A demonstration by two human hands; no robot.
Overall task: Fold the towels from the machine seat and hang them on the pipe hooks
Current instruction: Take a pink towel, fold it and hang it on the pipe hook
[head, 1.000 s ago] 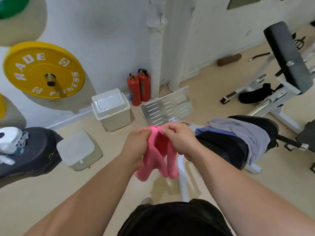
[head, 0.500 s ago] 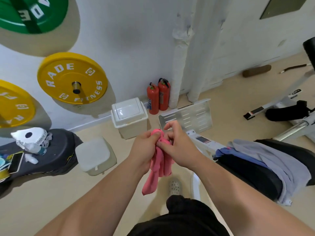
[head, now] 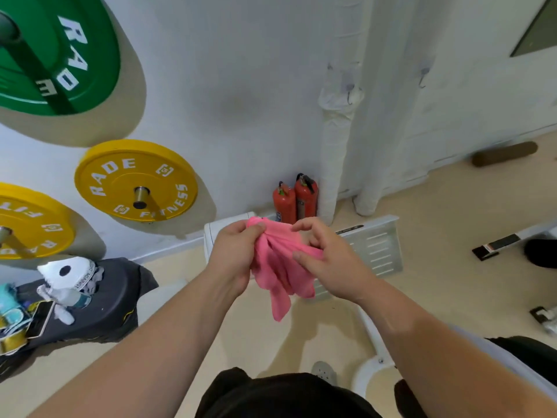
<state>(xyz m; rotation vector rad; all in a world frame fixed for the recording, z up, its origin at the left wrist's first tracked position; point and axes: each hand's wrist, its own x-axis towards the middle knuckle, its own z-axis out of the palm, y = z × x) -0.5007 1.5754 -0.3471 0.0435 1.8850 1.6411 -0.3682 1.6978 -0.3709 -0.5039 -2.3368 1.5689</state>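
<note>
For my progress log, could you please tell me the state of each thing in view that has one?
pink towel: bunched, dangling in the air between both hands.
left hand: grips the towel's top.
right hand: pinches the towel's side.
pipe hooks: bare, nothing hung.
fire extinguishers: upright by the wall.

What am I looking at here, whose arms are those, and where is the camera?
There is no machine here. A camera worn on a person's head looks forward and down, so the two bare arms are that person's own. The left hand and right hand both grip a bunched pink towel in the air. Ahead stand white wrapped pipes with bare hooks. Two red fire extinguishers stand on the floor, and weight plates hang on the wall.
</note>
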